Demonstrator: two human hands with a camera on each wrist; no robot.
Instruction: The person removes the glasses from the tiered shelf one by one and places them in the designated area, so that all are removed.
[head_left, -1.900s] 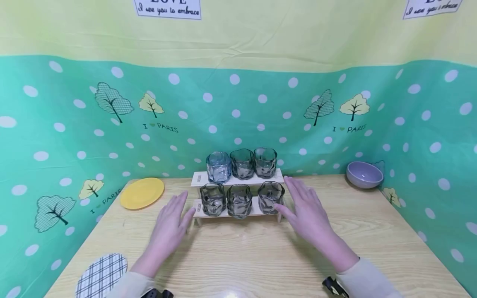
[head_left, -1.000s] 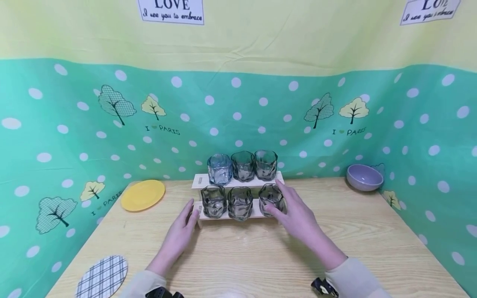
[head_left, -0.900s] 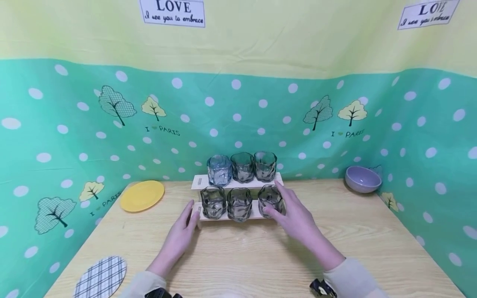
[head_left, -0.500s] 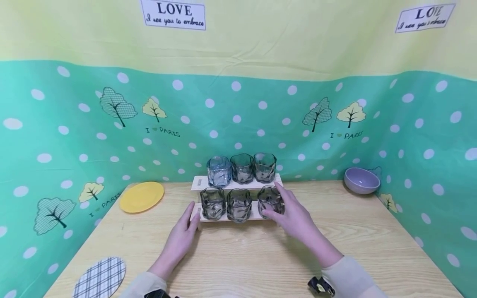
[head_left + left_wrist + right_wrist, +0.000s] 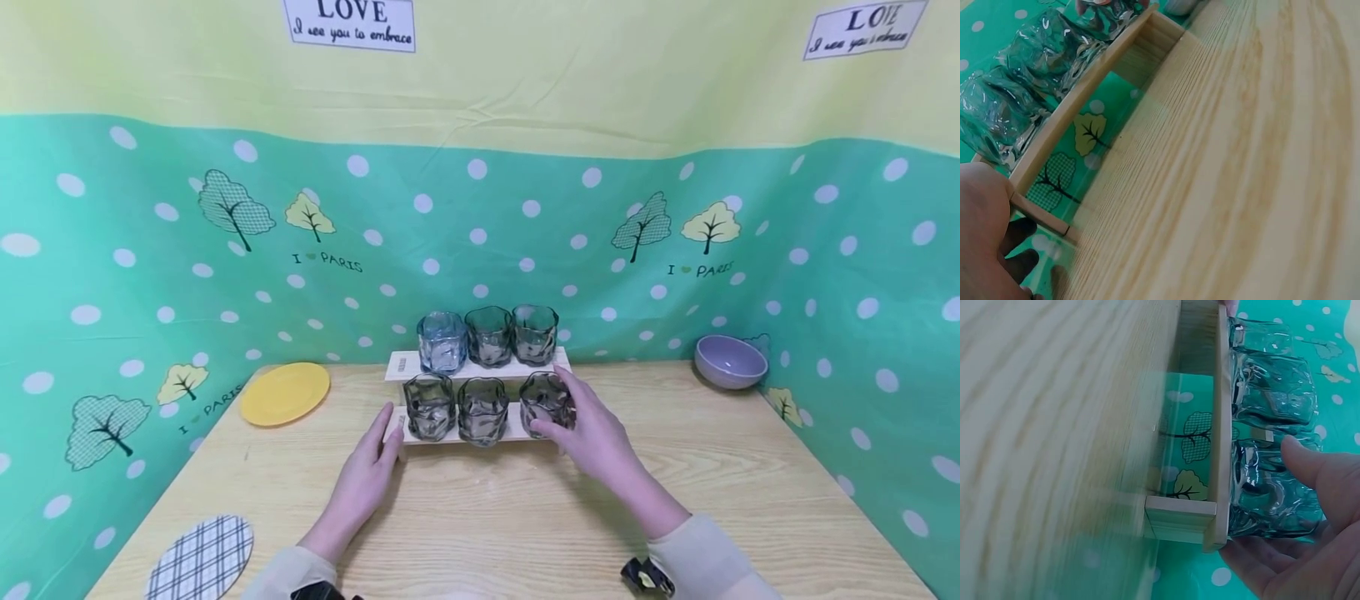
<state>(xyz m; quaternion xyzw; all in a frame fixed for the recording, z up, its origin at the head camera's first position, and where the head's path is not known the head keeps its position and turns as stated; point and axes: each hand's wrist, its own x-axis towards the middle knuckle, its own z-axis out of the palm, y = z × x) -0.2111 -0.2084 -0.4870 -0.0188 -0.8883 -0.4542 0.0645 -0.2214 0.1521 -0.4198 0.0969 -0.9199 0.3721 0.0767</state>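
The fingers (image 5: pixel 561 390) of the right hand (image 5: pixel 596 433) are curling around the right-hand grey glass (image 5: pixel 543 402) on the lower tier of the 2-tier wooden rack (image 5: pixel 517 427), with the thumb lying across its front, as the right wrist view shows the thumb (image 5: pixel 1310 464) pressing against the glass (image 5: pixel 1272 494). The left hand (image 5: pixel 365 475) is lying flat on the bench (image 5: pixel 487 517), its straight fingers (image 5: pixel 386 425) touching the left end of the lower tier and gripping nothing; the left wrist view is showing the hand (image 5: pixel 982 237) against the end of the rack (image 5: pixel 1054 134). The gripped glass is standing just beside the middle grey glass (image 5: pixel 482 409), which is standing close to the left grey glass (image 5: pixel 429 405). On the upper tier behind them, a blue glass (image 5: pixel 442 341) and 2 more grey glasses (image 5: pixel 512 334) are crowding the space directly behind and above the lower row. The rack is sitting near the back of the bench, close to the green spotted cloth wall (image 5: pixel 480 242). A yellow plate (image 5: pixel 286 392) is lying well to the left, a purple bowl (image 5: pixel 731 361) is standing in the far right corner, and a checked mat (image 5: pixel 202 557) is lying at the near left edge. Bare wood is stretching in front of the rack and to its right.
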